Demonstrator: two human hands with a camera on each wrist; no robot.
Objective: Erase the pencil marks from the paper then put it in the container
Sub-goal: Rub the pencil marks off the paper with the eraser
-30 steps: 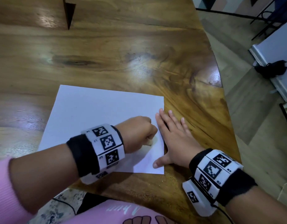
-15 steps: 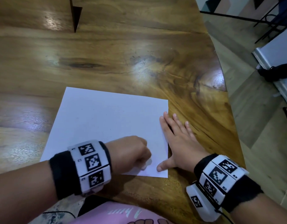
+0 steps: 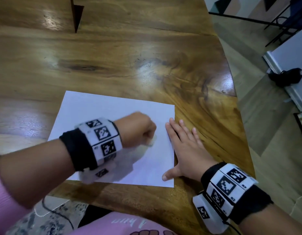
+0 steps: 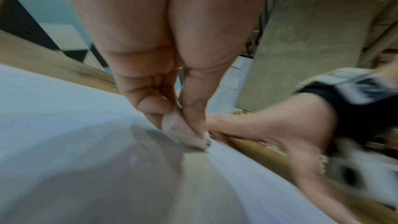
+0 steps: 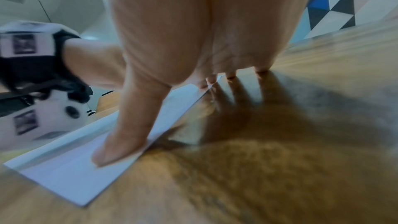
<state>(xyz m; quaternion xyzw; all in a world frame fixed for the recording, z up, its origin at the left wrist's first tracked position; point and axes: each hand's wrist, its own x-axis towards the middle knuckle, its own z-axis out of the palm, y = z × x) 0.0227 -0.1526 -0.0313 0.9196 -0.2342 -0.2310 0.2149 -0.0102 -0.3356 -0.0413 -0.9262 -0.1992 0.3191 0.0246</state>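
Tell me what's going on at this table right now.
A person is rubbing a white eraser, pinched in the left hand, over a white sheet of paper lying flat on the wooden table. The right hand lies flat at the sheet's right edge, thumb and forefinger tip on the paper, pinning it. The left arm is motion-blurred. No pencil marks can be made out, and no container is in view.

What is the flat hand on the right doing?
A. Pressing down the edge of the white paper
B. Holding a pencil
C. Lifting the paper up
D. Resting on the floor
A: the right hand lies flat with its thumb on the white sheet of paper and straight fingers along its edge, on the brown wooden table.
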